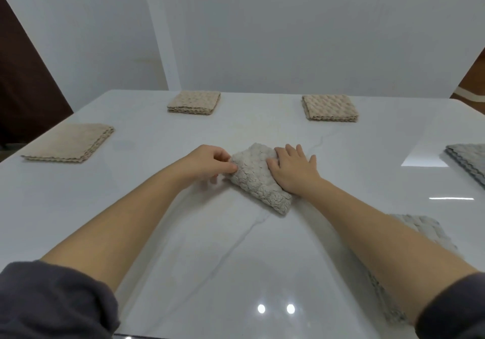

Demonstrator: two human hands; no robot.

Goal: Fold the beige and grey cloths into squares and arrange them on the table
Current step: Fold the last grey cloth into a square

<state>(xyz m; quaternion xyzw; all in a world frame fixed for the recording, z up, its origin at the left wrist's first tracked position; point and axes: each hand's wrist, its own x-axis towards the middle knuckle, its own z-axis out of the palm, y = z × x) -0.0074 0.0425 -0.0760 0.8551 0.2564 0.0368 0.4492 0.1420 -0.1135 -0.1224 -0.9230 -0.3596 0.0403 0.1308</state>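
**Grey cloth (258, 178) mid-fold, worktop (210, 260) centre**

Right hand (292, 169) lies flat on it, fingers straight — pinning it, I'd guess. Left hand (210, 161) pinches its left edge with curled fingers, likely to square it up. Beige squares (193, 103) sit along the far edge.

The room around my table
A plain pale grey wall (288, 23) fills the upper frame; a dark brown panel (23, 81) sits upper left, brown flooring (473, 78) at the right edge.
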